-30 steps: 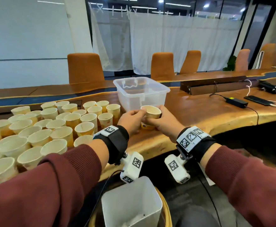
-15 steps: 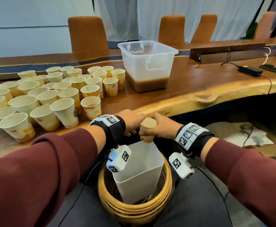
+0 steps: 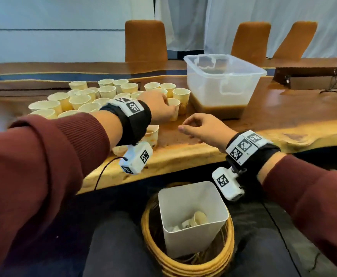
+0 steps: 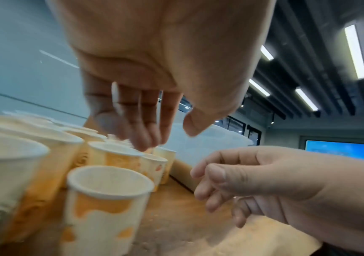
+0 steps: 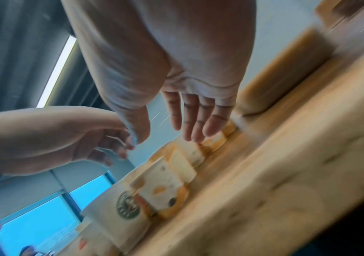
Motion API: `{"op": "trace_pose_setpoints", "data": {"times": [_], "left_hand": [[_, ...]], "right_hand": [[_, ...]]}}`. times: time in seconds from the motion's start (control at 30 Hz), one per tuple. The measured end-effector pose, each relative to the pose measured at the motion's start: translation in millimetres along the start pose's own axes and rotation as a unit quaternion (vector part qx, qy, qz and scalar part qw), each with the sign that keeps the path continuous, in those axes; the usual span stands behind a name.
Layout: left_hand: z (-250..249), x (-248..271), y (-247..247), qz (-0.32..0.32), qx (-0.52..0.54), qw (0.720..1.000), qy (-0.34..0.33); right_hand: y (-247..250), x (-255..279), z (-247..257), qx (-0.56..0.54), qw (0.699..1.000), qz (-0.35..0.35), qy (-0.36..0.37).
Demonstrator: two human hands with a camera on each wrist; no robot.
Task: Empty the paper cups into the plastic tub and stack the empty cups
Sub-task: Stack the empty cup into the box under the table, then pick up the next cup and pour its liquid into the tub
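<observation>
Dozens of paper cups crowd the left half of the wooden surface; plastic tub sits just right of them, brown liquid in its bottom. Orange chairs and white curtains behind. Below the edge, on our lap, a woven basket holds a white bin with stacked empties inside. Left hand is over the front cups, fingers pointing down onto one cup beside the tub; whether they actually grasp it, we can't tell. Right hand hovers over bare surface near the tub, grip loosely curled, holding nothing.
</observation>
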State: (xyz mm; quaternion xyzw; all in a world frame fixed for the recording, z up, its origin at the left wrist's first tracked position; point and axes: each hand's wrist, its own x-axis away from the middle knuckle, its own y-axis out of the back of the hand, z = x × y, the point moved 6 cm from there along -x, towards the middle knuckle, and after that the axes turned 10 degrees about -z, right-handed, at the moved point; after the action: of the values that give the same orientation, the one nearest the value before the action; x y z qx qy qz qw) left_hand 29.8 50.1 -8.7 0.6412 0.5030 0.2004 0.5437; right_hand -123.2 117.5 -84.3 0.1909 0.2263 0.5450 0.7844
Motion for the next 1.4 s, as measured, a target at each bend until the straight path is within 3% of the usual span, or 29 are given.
{"op": "trace_pose_setpoints", "data": {"times": [0.1,0.17,0.33,0.53,0.83,0.97,1.07,1.27,1.4], "left_hand": [[39,-1,4,0.085,-0.102,0.991,0.03],[57,2,-1,0.117,-0.114,0.986,0.046],[72,5,-16,0.111,-0.117,0.987,0.027],[69,-2,-21,0.1,-0.102,0.989,0.032],[55,-18,-15,0.075,0.026,0.996,0.041],[26,-28,-22,0.155,0.129,0.979,0.011],[2,-33,-28,0.174,0.187,0.967,-0.017],[-53,-62,-20,0.04,0.369,0.927,-0.058],[-75,-87,-16,0.006,0.411,0.909,-0.074]], "right_hand": [[-43,-15,20,0.022,0.998,0.055,-0.002],[-69,-19,26,0.027,0.996,0.088,-0.008],[-118,-33,19,-0.015,0.996,0.087,-0.027],[-124,-38,13,-0.009,0.999,0.044,-0.02],[-62,-27,18,-0.024,1.0,0.019,-0.006],[-1,-34,37,-0.039,0.999,-0.015,0.012],[32,-43,48,-0.039,0.999,-0.03,0.015],[88,-66,69,-0.006,0.996,-0.079,0.03],[118,-84,79,-0.013,0.997,-0.064,0.034]]}}
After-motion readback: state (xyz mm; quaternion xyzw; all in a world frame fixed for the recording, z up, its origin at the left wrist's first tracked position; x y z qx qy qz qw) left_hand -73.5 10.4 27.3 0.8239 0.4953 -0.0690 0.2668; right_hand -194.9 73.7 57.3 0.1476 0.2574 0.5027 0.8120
